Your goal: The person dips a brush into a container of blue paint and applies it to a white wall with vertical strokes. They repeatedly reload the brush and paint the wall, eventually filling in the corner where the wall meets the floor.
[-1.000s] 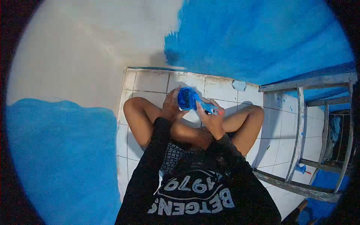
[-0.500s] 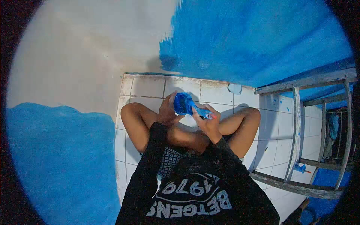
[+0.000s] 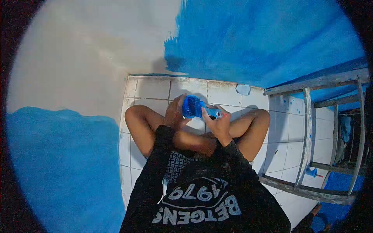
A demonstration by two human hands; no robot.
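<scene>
On the left, my left hand [image 3: 175, 112] is wrapped round the side of a small cup [image 3: 191, 107] that is coated inside with blue paint. My right hand [image 3: 218, 123] is closed on a paintbrush [image 3: 213, 112] smeared with blue, its reddish handle end pointing right. The brush's bristle end meets the cup's right rim and is partly hidden there by paint of the same blue. Both hands are held above my crossed legs.
A wooden ladder [image 3: 307, 132] stands at the right. Ahead, the wall [image 3: 248, 39] is part blue, part bare; the left wall [image 3: 62, 163] is blue low down. A pale blue scrap [image 3: 243, 90] and another blue tool [image 3: 311, 172] lie on the white tiles [image 3: 153, 88].
My right hand and the brush have shifted slightly right and turned, with more of the handle's end toward me. The cup has tilted a little in my left hand.
</scene>
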